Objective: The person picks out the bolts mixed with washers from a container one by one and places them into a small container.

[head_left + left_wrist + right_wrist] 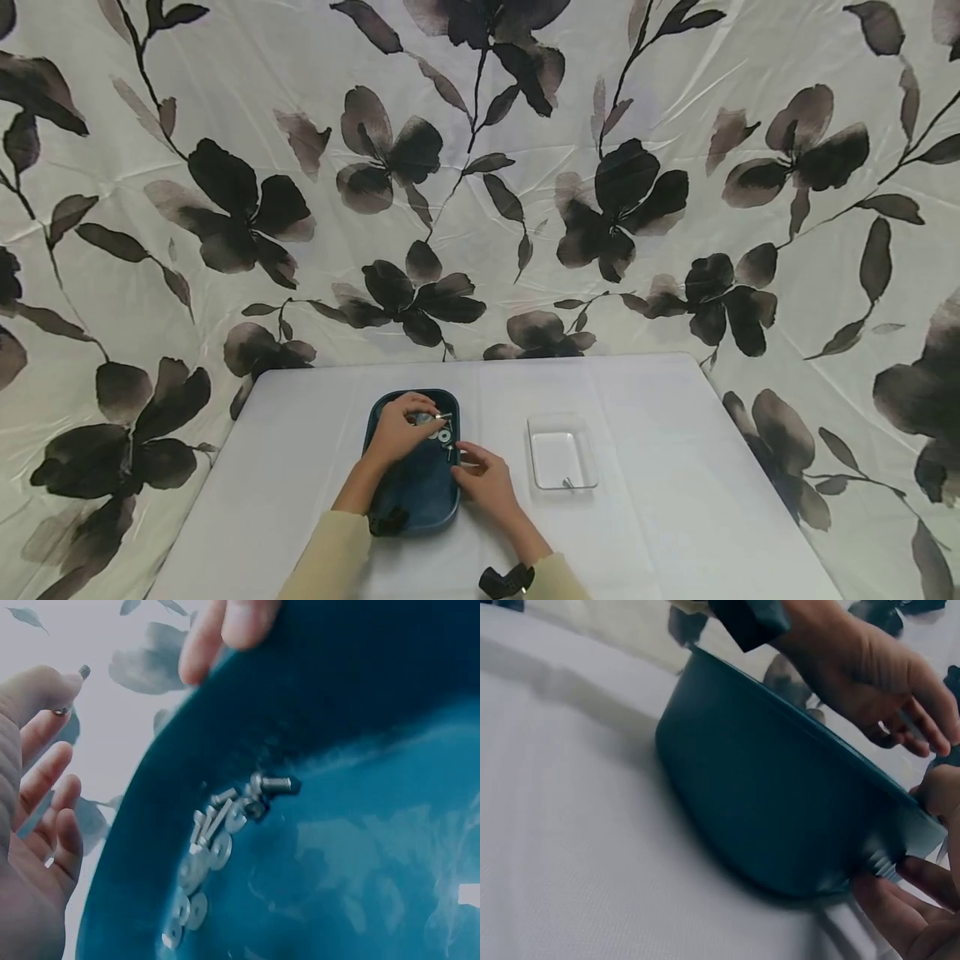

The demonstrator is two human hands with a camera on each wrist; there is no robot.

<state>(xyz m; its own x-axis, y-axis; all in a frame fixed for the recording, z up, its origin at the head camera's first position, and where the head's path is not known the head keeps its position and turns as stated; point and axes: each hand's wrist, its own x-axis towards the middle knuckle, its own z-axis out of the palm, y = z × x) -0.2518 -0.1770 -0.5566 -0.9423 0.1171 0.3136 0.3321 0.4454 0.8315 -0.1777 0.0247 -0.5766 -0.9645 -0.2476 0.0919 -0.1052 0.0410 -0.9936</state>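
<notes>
1. Screw (85,672), metal, with a dark threaded tip; held above the far end of the tray, by its right side.
2. Left hand (401,429): grip nearly closed, thumb and forefinger pinching the screw; the other fingers curve loosely.
3. Tray (420,487): deep, blue-teal, smooth, a rounded oblong with high walls and a thin rim.
4. Right hand (483,479): grip closed on the tray's right wall, thumb and fingers on either side.
5. Flat, round, holed washers (199,870) and slender bolts (216,819), all shiny metal, clustered along the tray's inner edge. In the head view the left hand partly covers them; in the right wrist view the wall hides them.
6. Clear box (536,454), squarish and rigid, to the right, apart from the tray; a small metal piece (567,482) lies inside.
7. Worktop (637,533): white and matt, beneath tray and box.
8. Floral cloth (517,242), wrinkled, behind.
</notes>
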